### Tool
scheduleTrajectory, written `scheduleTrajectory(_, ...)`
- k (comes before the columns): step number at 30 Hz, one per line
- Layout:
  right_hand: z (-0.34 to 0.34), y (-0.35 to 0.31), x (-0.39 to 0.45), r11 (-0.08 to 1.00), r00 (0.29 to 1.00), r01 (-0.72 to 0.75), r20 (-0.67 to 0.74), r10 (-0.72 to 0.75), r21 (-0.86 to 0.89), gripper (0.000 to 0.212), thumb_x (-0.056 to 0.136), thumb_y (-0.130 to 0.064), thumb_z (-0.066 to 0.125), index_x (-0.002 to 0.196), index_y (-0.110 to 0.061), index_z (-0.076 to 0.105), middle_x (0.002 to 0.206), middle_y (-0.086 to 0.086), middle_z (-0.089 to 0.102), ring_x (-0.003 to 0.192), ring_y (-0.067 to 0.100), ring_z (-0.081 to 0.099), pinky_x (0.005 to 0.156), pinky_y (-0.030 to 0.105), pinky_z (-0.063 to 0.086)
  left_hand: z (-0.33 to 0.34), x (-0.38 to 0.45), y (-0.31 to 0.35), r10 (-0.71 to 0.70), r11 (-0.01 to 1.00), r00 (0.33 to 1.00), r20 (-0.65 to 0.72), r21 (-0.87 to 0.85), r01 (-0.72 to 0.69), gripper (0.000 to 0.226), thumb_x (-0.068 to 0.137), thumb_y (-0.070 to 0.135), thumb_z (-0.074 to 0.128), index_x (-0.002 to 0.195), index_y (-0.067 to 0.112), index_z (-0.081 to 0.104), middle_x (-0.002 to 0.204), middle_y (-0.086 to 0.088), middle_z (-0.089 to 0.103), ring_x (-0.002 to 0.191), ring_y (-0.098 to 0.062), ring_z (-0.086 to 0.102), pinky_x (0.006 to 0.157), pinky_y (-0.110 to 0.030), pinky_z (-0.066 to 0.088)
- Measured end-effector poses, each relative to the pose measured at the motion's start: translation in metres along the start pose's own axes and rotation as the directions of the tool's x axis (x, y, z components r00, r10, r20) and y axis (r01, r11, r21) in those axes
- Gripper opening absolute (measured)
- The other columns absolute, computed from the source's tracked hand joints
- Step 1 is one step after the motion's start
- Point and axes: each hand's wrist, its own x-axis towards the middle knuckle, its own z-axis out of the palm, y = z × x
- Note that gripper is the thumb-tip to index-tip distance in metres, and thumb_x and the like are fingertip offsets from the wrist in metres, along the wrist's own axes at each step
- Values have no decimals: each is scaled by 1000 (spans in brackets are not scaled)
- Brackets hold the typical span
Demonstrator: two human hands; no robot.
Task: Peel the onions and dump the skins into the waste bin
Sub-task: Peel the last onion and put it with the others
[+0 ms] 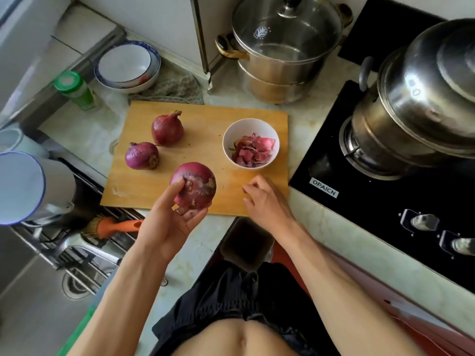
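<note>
At the frame's centre, the left hand (174,217) is gripping a red onion (194,185) above a wooden cutting board (205,119). The right hand (264,199), fingers loosely curled and holding nothing, is hovering just right. Two more onions (154,142) are lying upper left; a white bowl (250,124) is holding skins (252,150).

Under both hands lies a wooden cutting board (205,155), matt, with a fine grain. The onion (194,185) held in the left hand (169,219) has dry, papery purple-red skin, scuffed and rough near the root. Beyond the right hand (267,199) a glossy white ceramic bowl (250,124) holds thin, papery skins (253,149). Further right, polished steel pots (416,98) gleam on a glossy black glass hob (372,201). The bench (334,227) looks like smooth pale marbled stone.
</note>
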Motion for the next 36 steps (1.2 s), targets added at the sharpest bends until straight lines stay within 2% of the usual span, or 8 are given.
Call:
scheduleTrajectory(6,17,0,-22,999,996,32,-84,-32,6,21,90,-13,66,107,-1,68,112,7,56,100,26,51,86,44,52,-14,-13,-7,-17,999,1000,7,43,17,54,79,35,71,127,10,62,114,-19,75,103,-33,72,78,-31,64)
scheduleTrajectory(12,27,2,-40,998,991,55,-126,-51,27,36,85,-24,75,114,-5,66,120,7,57,105,27,52,86,39,52,-25,-17,-13,-25,998,1000,14,63,24,59,77,35,72,129,10,61,124,-21,69,108,-38,71,68,-29,63)
scheduleTrajectory(15,31,5,-46,998,985,61,-160,-57,18,40,80,-16,81,116,-3,69,115,8,59,101,29,53,84,40,54,-28,-19,-17,-20,999,1000,17,51,19,63,76,35,72,132,8,60,125,-21,69,103,-35,73,67,-29,62)
scheduleTrajectory(21,36,10,-56,990,951,135,-277,-137,-28,24,77,-4,83,99,1,75,92,8,63,82,26,55,62,37,55,-29,-25,-22,-48,998,997,54,36,46,56,84,35,69,132,9,59,123,-22,68,92,-31,75,66,-27,62)
scheduleTrajectory(26,40,15,-55,983,924,184,-337,-178,-15,11,79,1,80,89,1,75,83,9,64,75,27,56,51,39,51,-33,-28,-23,-72,996,995,62,54,68,66,77,37,71,136,9,58,125,-24,67,93,-31,76,65,-26,62)
scheduleTrajectory(30,35,8,-52,986,927,113,-369,-61,121,7,85,-6,77,91,-1,78,83,7,64,79,26,59,60,40,54,-34,-28,-24,-79,996,994,74,57,75,62,78,37,70,133,9,59,121,-23,68,90,-30,77,66,-27,63)
scheduleTrajectory(33,10,-10,-36,960,897,60,-437,68,273,16,89,-11,74,102,-4,78,85,4,66,80,18,62,66,27,54,-33,-26,-24,-83,996,994,78,44,79,67,77,37,71,136,8,57,118,-23,69,88,-30,77,64,-26,63)
scheduleTrajectory(36,-23,-21,-6,944,861,56,-494,120,326,16,89,-12,73,103,-7,78,87,5,69,80,13,63,70,17,51,-26,-22,-21,-83,996,992,95,22,82,70,78,38,72,138,7,56,123,-25,68,91,-31,77,63,-26,62)
